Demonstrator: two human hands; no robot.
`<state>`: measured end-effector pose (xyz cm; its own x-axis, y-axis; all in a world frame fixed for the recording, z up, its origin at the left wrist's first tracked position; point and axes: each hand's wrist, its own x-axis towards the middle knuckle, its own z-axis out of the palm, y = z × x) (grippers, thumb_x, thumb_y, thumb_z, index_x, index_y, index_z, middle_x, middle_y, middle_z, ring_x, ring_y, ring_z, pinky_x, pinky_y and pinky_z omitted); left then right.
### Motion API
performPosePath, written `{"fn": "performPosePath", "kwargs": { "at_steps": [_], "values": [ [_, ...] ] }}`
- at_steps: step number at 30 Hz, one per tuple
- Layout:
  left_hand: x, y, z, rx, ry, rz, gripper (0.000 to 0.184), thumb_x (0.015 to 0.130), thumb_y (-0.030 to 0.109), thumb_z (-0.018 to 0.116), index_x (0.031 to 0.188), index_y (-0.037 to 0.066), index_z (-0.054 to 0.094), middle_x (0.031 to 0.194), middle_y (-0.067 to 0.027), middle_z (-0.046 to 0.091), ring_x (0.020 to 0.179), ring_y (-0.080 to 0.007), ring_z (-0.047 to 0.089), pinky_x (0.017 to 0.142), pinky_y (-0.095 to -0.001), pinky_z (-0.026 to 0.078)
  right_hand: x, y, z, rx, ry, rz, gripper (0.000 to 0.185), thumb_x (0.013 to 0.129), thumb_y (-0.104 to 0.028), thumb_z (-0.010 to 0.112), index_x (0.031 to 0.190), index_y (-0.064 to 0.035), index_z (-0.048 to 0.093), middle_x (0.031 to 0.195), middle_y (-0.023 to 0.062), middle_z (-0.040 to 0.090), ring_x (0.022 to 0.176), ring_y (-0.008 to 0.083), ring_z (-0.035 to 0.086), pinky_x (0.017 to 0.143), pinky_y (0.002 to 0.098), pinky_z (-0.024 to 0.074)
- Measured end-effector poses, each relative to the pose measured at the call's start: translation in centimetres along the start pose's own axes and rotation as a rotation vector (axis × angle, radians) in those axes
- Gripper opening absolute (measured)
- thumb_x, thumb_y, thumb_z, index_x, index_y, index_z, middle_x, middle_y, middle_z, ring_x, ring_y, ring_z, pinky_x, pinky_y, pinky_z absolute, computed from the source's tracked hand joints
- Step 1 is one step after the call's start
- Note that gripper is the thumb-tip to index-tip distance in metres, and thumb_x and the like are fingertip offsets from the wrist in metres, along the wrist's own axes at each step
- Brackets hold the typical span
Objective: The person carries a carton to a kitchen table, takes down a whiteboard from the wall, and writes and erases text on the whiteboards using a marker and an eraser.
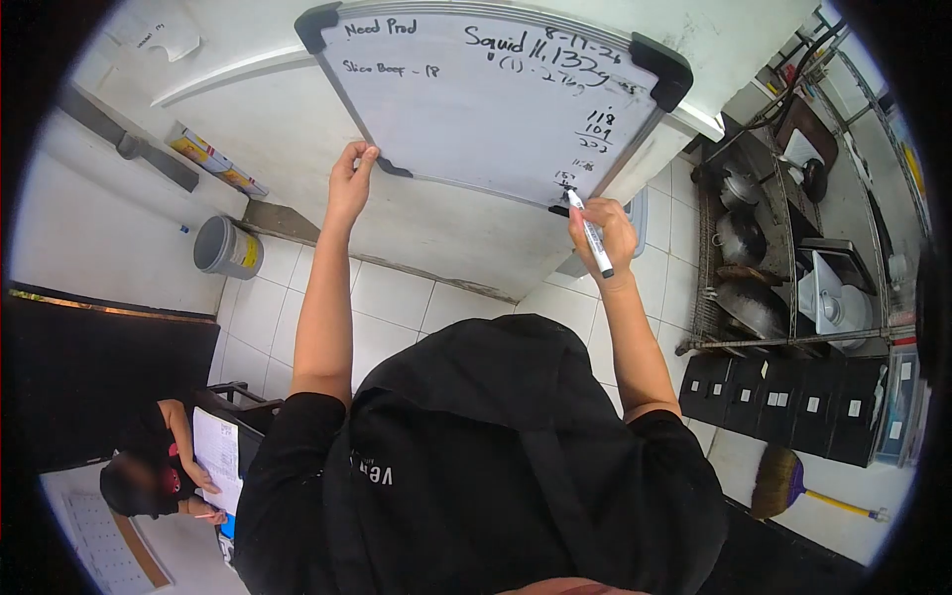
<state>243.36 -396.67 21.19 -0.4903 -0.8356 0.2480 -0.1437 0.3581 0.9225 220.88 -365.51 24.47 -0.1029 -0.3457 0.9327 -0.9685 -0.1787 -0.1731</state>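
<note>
A framed whiteboard (466,129) with dark corner caps stands against the wall, black handwriting and sums across it. My left hand (351,180) pinches its left edge, just above the lower-left corner cap. Near the lower-right corner, my right hand (607,233) grips a white marker (593,241) with a black end. The marker's tip touches the board, or nearly so, at a small column of figures. Part of the lower-right corner cap is hidden behind the marker and fingers.
Right of me, wire shelving (709,238) holds woks and pans, with black labelled boxes (778,399) and a broom (783,481) nearby. A grey bucket (220,248) sits on the tiled floor at left. Another person (164,456) writes on paper (216,451) at lower left.
</note>
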Motion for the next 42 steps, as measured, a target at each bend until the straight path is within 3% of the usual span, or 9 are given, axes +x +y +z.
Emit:
{"fn": "performPosePath", "kwargs": {
  "at_steps": [25,26,28,30,37,38,40,41,42],
  "values": [
    [-0.2,-0.1,0.2,0.012,0.014,0.012,0.032,0.094,0.033,0.058,0.099,0.002,0.061,0.09,-0.0044,0.064,0.088,-0.012,0.054,0.083,-0.0261,0.042,-0.1,0.0,0.1,-0.023,-0.057,-0.022,0.026,0.063,0.0,0.077,0.075,-0.0061,0.055,0.068,0.0087,0.059,0.061,0.0239,0.061,0.051,0.0309,0.0476],
    [-0.1,-0.2,0.3,0.018,0.025,0.055,0.028,0.094,0.032,0.057,0.097,0.005,0.059,0.074,0.0028,0.049,0.068,-0.0067,0.041,0.064,-0.0234,0.033,0.0,-0.1,0.0,-0.023,-0.056,-0.023,0.026,0.063,0.0,0.077,0.075,-0.0061,0.055,0.068,0.0087,0.059,0.061,0.0239,0.061,0.051,0.0309,0.0476],
    [0.0,-0.5,0.4,0.025,0.038,0.098,0.023,0.095,0.032,0.056,0.094,0.009,0.058,0.058,0.01,0.035,0.048,-0.0014,0.027,0.045,-0.0206,0.024,0.0,-0.2,-0.1,-0.001,-0.085,0.0,0.024,0.066,0.002,0.076,0.077,-0.0041,0.056,0.069,0.0102,0.062,0.064,0.0239,0.063,0.054,0.0302,0.05],
    [0.0,-0.4,0.4,0.01,0.04,0.069,0.023,0.095,0.032,0.057,0.095,0.009,0.058,0.058,0.01,0.035,0.048,-0.001,0.027,0.044,-0.0204,0.023,0.1,-0.2,0.0,-0.02,-0.082,-0.003,0.023,0.066,0.002,0.076,0.077,-0.0044,0.056,0.069,0.0096,0.062,0.064,0.0238,0.063,0.054,0.0303,0.0501],
    [-0.3,0.2,0.4,0.006,0.047,0.062,0.025,0.094,0.032,0.057,0.096,0.008,0.059,0.059,0.0091,0.036,0.048,-0.0007,0.029,0.043,-0.0197,0.024,-0.5,-0.5,0.1,-0.024,-0.077,-0.029,0.027,0.065,-0.002,0.079,0.075,-0.0065,0.054,0.069,0.0073,0.061,0.065,0.0241,0.063,0.054,0.0303,0.0499],
    [-0.5,0.5,0.4,0.01,0.062,0.025,0.029,0.093,0.033,0.058,0.098,0.004,0.06,0.074,0.003,0.049,0.065,-0.0054,0.04,0.059,-0.0221,0.033,-0.7,-0.8,0.1,-0.015,-0.082,-0.036,0.027,0.065,-0.002,0.079,0.075,-0.0065,0.054,0.069,0.0073,0.061,0.065,0.0241,0.063,0.054,0.0303,0.0499],
    [-0.8,-0.1,0.6,0.009,0.097,-0.02,0.033,0.093,0.034,0.059,0.1,0.001,0.062,0.088,-0.003,0.063,0.082,-0.0101,0.052,0.074,-0.0246,0.041,-1.3,-1.5,0.3,0.116,-0.128,-0.075,0.028,0.064,-0.003,0.079,0.075,-0.0074,0.054,0.068,0.0068,0.061,0.064,0.0243,0.063,0.053,0.0302,0.0499],
    [-0.8,-1.5,1.1,0.043,0.194,0.152,0.033,0.093,0.035,0.058,0.099,0.003,0.061,0.078,-0.0004,0.057,0.064,-0.007,0.043,0.058,-0.0229,0.036,-1.5,-1.9,0.7,0.191,-0.163,-0.064,0.026,0.065,-0.004,0.079,0.075,-0.0075,0.055,0.067,0.007,0.061,0.062,0.0237,0.063,0.053,0.0304,0.0497],
    [-1.3,-2.0,1.0,0.062,0.257,0.231,0.033,0.093,0.036,0.057,0.099,0.004,0.061,0.073,0.001,0.055,0.055,-0.0054,0.038,0.05,-0.022,0.033,-2.0,-2.2,1.2,0.211,-0.175,-0.079,0.026,0.065,-0.004,0.079,0.075,-0.0075,0.055,0.067,0.007,0.061,0.062,0.0237,0.063,0.053,0.0304,0.0497]
  ]
}}
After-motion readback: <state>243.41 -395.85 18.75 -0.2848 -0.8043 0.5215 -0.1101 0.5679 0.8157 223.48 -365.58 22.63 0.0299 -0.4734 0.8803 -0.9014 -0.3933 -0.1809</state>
